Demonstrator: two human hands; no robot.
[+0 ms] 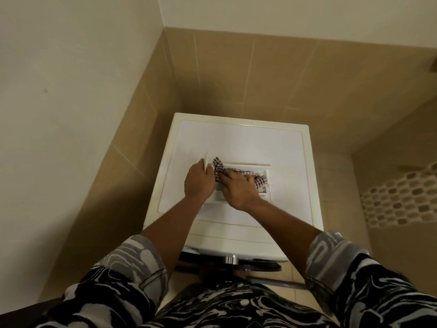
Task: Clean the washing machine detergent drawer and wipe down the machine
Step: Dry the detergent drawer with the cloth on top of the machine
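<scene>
The white detergent drawer [250,167] lies on its side on top of the white washing machine [236,138], its front panel pointing left. My left hand [199,181] grips that front panel end and holds the drawer steady. My right hand [237,188] presses a checked cloth [260,179] into the drawer's compartments; the cloth bunches out at both sides of my fingers. Most of the drawer's inside is hidden by my hands and the cloth.
The machine stands in a corner between a tan tiled wall [260,74] behind and a wall at the left. Its dark round door [255,265] with a chrome handle shows at the front. A mosaic tile strip [399,195] runs at the right.
</scene>
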